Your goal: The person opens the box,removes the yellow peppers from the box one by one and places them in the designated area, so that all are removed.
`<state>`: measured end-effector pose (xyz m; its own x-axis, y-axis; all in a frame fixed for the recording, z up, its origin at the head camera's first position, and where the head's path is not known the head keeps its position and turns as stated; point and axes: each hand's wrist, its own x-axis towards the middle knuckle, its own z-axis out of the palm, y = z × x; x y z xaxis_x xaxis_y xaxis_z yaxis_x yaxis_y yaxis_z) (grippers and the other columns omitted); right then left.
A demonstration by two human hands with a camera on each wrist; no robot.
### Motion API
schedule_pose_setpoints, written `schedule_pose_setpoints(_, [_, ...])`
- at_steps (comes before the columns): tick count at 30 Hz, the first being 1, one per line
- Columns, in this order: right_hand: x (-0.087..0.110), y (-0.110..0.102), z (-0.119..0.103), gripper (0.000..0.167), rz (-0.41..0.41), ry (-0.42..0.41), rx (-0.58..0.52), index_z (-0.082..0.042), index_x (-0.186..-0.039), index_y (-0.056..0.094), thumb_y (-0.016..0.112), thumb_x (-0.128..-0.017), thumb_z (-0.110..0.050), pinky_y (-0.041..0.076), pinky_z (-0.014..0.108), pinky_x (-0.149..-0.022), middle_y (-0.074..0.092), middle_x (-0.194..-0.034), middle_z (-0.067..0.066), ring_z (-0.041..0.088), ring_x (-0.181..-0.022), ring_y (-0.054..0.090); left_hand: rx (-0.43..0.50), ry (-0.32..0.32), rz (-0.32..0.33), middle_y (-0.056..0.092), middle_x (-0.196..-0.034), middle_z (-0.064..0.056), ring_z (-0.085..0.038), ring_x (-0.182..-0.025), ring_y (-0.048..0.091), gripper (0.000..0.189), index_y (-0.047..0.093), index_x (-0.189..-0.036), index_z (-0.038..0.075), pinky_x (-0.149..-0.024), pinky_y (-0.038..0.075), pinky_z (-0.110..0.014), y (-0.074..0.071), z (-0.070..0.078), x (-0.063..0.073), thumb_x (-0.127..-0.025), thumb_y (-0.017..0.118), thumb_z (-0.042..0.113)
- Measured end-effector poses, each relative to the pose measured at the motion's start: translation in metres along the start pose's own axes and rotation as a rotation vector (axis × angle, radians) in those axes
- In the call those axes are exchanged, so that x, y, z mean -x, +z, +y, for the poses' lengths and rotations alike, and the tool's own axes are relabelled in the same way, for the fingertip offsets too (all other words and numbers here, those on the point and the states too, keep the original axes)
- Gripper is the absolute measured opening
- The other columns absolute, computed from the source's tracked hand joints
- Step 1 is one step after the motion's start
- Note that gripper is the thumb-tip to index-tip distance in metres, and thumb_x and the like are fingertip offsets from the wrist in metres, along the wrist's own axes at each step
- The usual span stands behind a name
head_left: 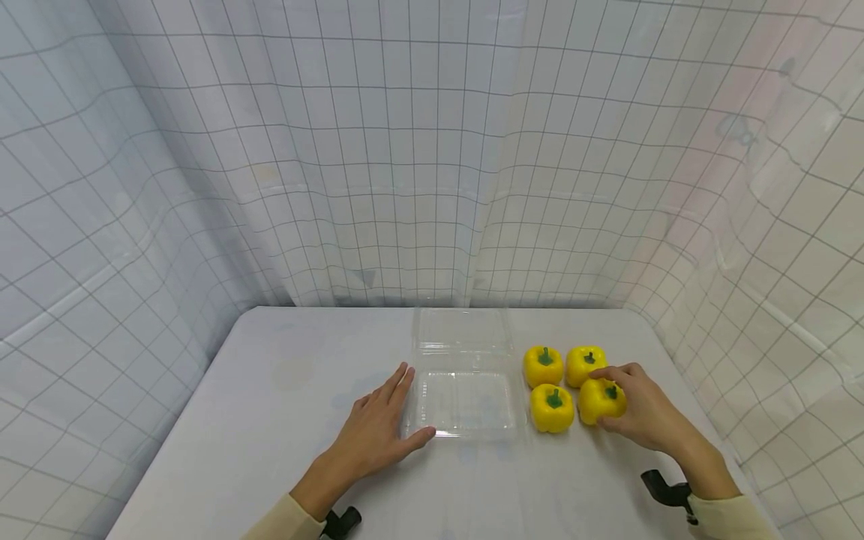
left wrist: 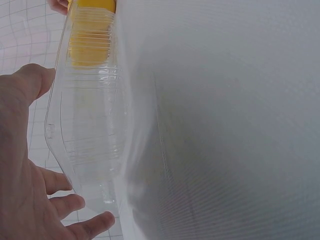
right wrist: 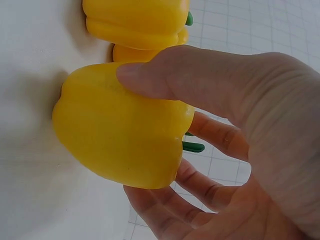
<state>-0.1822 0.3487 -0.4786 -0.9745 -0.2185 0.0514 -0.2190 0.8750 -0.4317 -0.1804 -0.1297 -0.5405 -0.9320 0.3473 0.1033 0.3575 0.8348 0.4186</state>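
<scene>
My right hand [head_left: 644, 409] grips a yellow bell pepper [head_left: 595, 405] with a green stem, at the front right of a cluster. In the right wrist view, the thumb lies on the near side of this pepper [right wrist: 120, 125] and the fingers curl round its far side. A clear plastic clamshell container [head_left: 466, 405] lies with its lid [head_left: 462, 328] folded back, away from me. At the container's left side is my left hand [head_left: 374, 435], fingers straight and thumb spread along the front edge. Whether the left fingers press on the rim is hard to tell.
Three more yellow bell peppers stand close by: one at the front left [head_left: 552, 416], one at the back left [head_left: 542, 369] and one at the back right [head_left: 582, 361]. A white table [head_left: 270, 420] bears everything, with grid-patterned curtains [head_left: 418, 187] around it.
</scene>
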Motion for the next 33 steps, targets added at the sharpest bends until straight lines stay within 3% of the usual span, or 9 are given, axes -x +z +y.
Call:
schedule_pose_setpoints(16, [-0.0007,-0.0017,-0.0018,0.070,-0.009,0.002,0.018,-0.006,-0.143,0.076,0.107,-0.081,-0.016,0.063,0.074,-0.104,0.066,-0.135,0.030,0.041,-0.117,0.071,0.000,0.001,0.006,0.033,-0.193,-0.012,-0.046,-0.161,0.059,0.111,0.034,-0.184,0.010,-0.125,0.050,-0.075,-0.0005,0.0003,-0.0011,-0.103,0.069,0.077])
schedule_pose_setpoints(33, [0.0021,-0.0030,-0.0031,0.074,-0.043,0.014,0.004,-0.006,-0.146,0.074,0.107,-0.081,-0.020,0.067,0.068,-0.097,0.065,-0.134,0.030,0.043,-0.118,0.072,0.007,-0.003,0.006,0.033,-0.194,-0.010,-0.046,-0.161,0.059,0.111,0.034,-0.184,0.010,-0.124,0.050,-0.075,0.0006,-0.0002,-0.0016,-0.103,0.071,0.076])
